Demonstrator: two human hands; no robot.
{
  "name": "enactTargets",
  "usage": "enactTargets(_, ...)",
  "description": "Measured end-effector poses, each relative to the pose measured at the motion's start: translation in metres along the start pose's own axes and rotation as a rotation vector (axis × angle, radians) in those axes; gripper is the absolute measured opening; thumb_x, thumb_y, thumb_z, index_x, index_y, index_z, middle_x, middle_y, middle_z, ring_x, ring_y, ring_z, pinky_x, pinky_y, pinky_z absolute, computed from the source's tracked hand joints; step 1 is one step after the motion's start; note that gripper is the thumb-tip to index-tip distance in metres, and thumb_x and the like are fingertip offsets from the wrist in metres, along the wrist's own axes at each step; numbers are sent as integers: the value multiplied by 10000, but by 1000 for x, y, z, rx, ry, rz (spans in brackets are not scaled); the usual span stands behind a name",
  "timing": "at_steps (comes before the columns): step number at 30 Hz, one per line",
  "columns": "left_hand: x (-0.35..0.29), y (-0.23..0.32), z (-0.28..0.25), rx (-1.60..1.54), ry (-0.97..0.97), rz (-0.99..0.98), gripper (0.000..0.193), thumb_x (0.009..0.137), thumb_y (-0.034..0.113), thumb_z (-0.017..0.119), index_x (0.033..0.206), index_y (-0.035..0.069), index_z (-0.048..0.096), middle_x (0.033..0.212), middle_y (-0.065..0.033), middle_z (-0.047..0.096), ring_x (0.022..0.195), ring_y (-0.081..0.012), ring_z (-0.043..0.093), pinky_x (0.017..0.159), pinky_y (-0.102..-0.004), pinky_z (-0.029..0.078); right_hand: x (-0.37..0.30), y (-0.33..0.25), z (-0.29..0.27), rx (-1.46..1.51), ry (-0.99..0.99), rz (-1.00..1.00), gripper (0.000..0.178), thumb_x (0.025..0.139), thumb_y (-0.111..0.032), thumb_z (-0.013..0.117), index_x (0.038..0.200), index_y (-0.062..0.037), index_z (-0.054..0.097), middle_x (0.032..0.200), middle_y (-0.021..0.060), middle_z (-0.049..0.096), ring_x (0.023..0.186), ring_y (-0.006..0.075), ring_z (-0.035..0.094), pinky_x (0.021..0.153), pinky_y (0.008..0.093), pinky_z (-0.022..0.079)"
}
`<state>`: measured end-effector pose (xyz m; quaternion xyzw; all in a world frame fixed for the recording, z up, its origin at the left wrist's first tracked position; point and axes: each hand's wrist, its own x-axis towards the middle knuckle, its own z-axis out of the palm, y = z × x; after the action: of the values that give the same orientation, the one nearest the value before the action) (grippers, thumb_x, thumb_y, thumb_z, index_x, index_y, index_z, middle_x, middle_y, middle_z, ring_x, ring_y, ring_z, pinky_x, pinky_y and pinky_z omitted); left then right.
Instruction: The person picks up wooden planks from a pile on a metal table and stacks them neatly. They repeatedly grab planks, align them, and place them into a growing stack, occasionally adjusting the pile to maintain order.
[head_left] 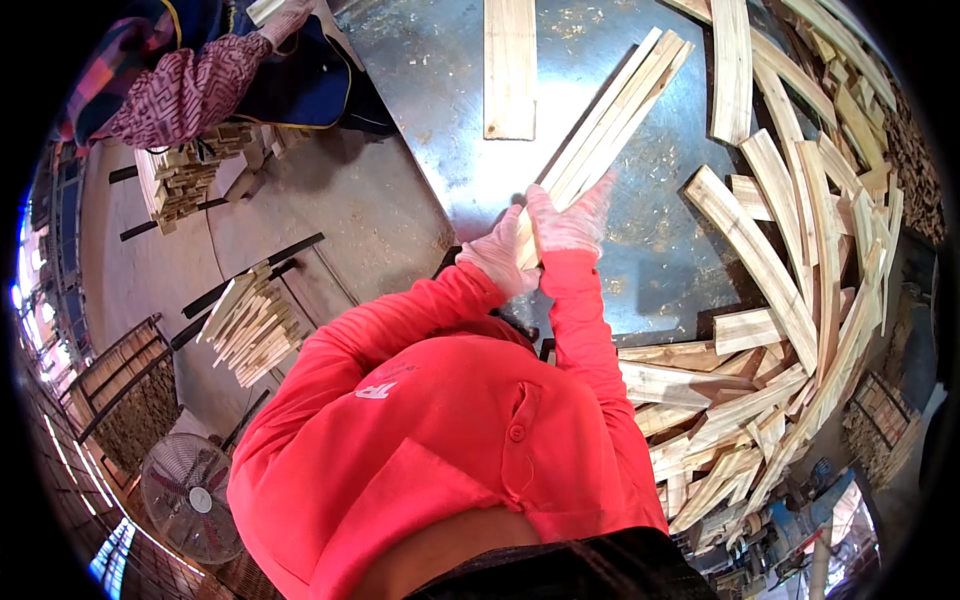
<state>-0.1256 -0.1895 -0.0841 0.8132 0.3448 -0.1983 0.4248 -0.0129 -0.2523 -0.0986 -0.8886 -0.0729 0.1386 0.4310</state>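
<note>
Both my hands wear pale gloves and grip a small bundle of long wooden slats (622, 112), held slantwise over the metal table (430, 95). My left hand (497, 255) closes round the near end of the bundle from the left. Just beyond it, my right hand (572, 218) wraps the slats from the right side. The far ends of the slats point up and to the right, slightly uneven. A single flat board (510, 70) lies on the table beyond my hands, apart from the bundle.
A large heap of loose boards (765, 260) curves along the right side of the table. At the far left, a co-worker's patterned sleeve (190, 90) reaches over the table edge. Stacked slats (255, 325) sit on a rack at left, near a standing fan (195, 495).
</note>
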Motion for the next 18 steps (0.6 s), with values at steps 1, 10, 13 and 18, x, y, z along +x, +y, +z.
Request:
enactTargets(1, 19, -31, 20, -131, -10, 120, 1003, 685, 428, 738, 1446, 21, 227, 1347, -182, 481, 1223, -339, 494, 1013, -449, 385, -1, 16, -1, 205, 27, 16, 1067, 744, -337, 773, 1484, 38, 102, 1442, 293, 329, 1315, 369, 393, 1092, 385, 329)
enactTargets(10, 24, -14, -14, -1786, -961, 70, 690, 862, 412, 630, 1356, -30, 438, 1211, -165, 601, 1099, -245, 599, 962, -358, 466, 1, 34, -56, 1228, -382, 453, 434, 906, -289, 636, 1247, -35, 548, 1126, 96, 621, 978, 213, 614, 847, 368, 514)
enactTargets(13, 54, -9, -12, -1038, -552, -172, 643, 886, 476, 579, 1291, -17, 501, 1183, -155, 620, 1040, -245, 624, 903, -361, 498, 18, 18, -47, 1081, -228, 433, 474, 893, -274, 649, 1294, -61, 516, 1123, 126, 631, 986, 244, 623, 877, 355, 496)
enactTargets(18, 82, -30, 27, -1043, -599, -26, 636, 852, 572, 561, 1175, 24, 573, 1080, -128, 657, 908, -237, 652, 785, -398, 535, 15, 22, -36, 253, -135, 205, 671, 866, -362, 661, 1391, -33, 404, 1135, 218, 611, 1051, 356, 606, 956, 389, 444)
